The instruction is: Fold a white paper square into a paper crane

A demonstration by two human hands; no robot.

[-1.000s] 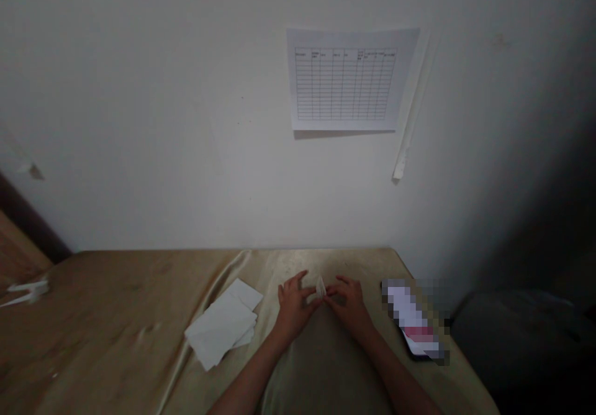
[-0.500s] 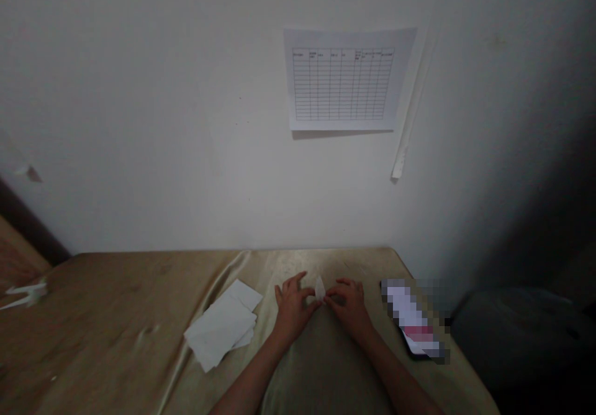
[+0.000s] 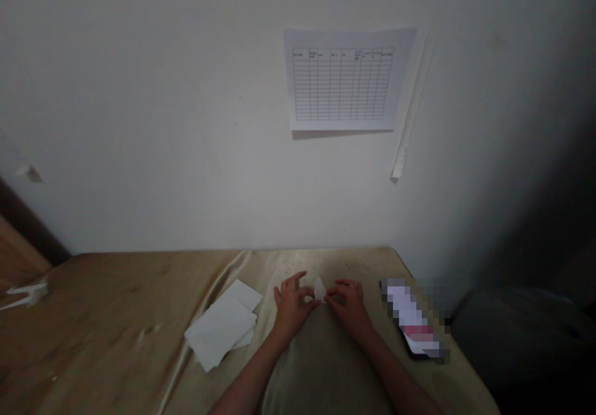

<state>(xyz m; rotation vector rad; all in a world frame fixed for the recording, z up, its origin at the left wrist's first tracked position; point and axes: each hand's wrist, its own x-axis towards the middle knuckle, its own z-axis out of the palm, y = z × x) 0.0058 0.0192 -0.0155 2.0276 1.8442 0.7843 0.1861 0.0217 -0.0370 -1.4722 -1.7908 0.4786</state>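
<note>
A small folded piece of white paper (image 3: 320,289) stands between my two hands, low over the tan cloth-covered table (image 3: 116,315). My left hand (image 3: 291,306) pinches its left side with thumb and fingers. My right hand (image 3: 348,303) pinches its right side the same way. Both forearms reach in from the bottom edge. A loose stack of white paper sheets (image 3: 223,329) lies on the cloth just left of my left hand.
A phone with a lit screen (image 3: 414,325) lies at the table's right edge. A printed grid sheet (image 3: 344,79) is stuck on the white wall behind. White paper bits (image 3: 25,294) lie at the far left. A dark object sits right of the table.
Both hands stay in place on the small folded paper. The paper piece has shifted slightly between the fingertips.
</note>
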